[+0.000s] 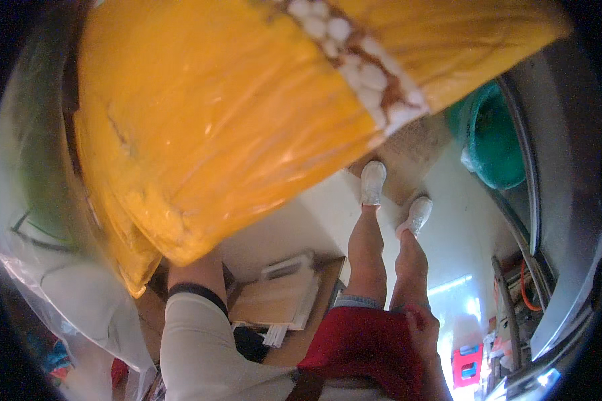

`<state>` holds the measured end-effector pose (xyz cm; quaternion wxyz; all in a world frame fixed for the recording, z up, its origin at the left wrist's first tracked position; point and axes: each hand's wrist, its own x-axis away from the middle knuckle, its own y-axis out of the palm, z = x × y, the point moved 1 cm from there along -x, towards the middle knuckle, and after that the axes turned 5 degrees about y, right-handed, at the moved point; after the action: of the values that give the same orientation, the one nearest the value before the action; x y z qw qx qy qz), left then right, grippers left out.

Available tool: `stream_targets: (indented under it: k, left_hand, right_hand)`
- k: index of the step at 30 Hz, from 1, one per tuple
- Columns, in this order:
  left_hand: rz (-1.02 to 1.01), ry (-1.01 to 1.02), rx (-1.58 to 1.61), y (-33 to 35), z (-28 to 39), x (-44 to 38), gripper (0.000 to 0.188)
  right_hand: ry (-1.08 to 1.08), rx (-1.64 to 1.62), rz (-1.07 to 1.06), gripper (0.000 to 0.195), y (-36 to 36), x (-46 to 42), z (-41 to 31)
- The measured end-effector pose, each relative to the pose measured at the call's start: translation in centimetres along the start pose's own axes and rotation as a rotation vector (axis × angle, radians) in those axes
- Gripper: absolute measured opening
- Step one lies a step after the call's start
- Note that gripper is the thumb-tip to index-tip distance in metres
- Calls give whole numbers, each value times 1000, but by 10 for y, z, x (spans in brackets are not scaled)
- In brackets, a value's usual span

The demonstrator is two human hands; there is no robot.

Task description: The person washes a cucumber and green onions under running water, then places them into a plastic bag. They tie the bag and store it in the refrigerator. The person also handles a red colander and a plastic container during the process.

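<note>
A large, shiny yellow plastic package (220, 130) fills the upper left and middle, close to the camera. A band printed with white rounded shapes (366, 75) crosses it. My left forearm (200, 273), in a pale sleeve, reaches up behind the package's lower edge, and the hand there is hidden. Along the far left hangs a translucent plastic bag (90, 311) with white and green areas. My right hand (424, 326) is low, against the side of my red shorts (356, 336). I see nothing in it, though its fingers are partly hidden.
My white shoes (372, 183) stand by a brown patch (406, 160) on the pale floor. A green tub (499, 145) is at the right, beside long curved poles (524, 150). A flat box or board (276, 295) lies near my left side. Behind me is a red plastic stool (466, 368).
</note>
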<state>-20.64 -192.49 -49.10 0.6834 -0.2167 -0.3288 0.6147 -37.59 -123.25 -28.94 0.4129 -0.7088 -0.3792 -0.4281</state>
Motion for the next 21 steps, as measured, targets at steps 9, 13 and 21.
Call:
stream_targets:
  k: [9, 13, 21]
  left_hand:
    - [-426, -82, 93, 2, -33, -43, 38]
    - [-325, -113, 152, -36, -41, -4, 32]
    - [-147, -201, 435, -140, -20, 146, 21]
  right_hand:
    - [-72, 28, 22, 16, 18, -16, -1]
    - [-108, -49, 35, 16, 16, -5, -16]
    - [-158, -115, 72, 18, -22, 43, -25]
